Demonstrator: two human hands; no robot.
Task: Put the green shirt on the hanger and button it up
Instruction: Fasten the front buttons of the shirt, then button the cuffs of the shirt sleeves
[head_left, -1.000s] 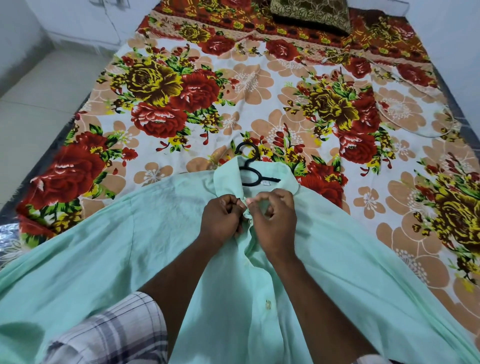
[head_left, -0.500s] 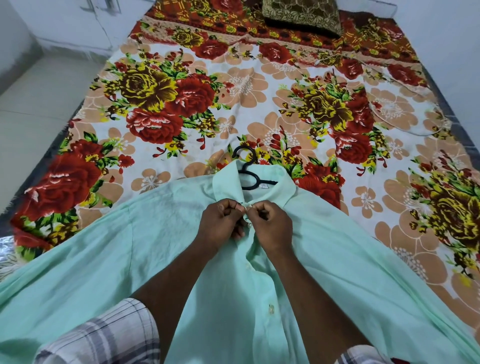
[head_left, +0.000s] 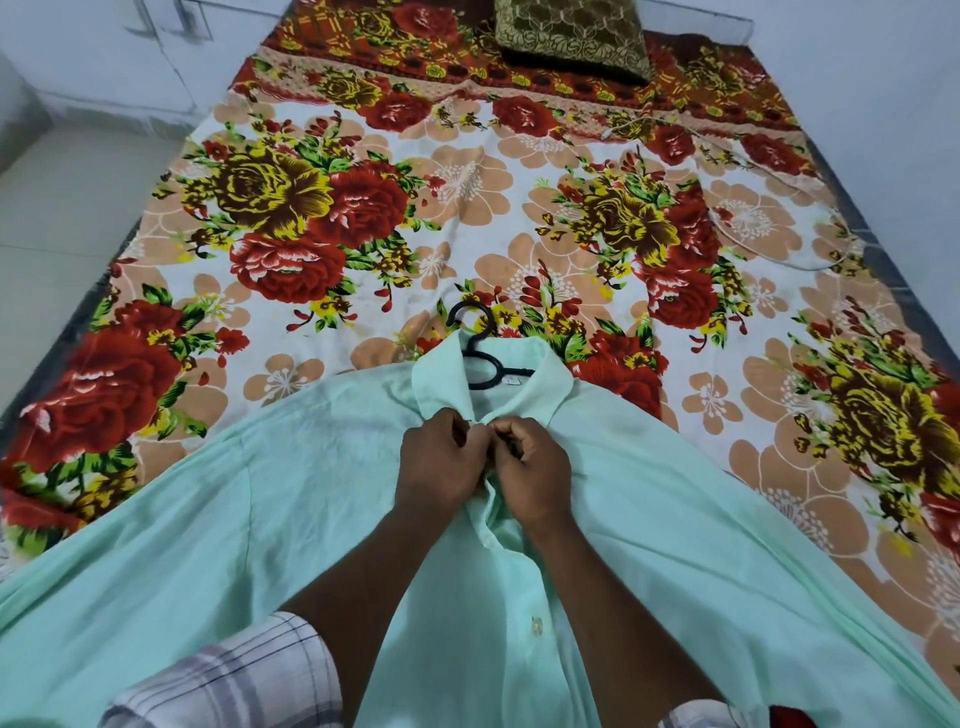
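At frame centre, the left hand (head_left: 439, 457) and right hand (head_left: 535, 467) are pinching the pale green cotton shirt (head_left: 260, 519) just below its collar, black plastic hanger (head_left: 478, 348) above.

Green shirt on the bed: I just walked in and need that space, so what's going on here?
A person is buttoning the green shirt, spread front-up on the floral bedsheet with a black hanger inside its collar. The left hand and right hand pinch the front edges together just below the collar. A lower button shows further down.

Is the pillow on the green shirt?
No, the pillow lies at the far end of the bed, apart from the green shirt.
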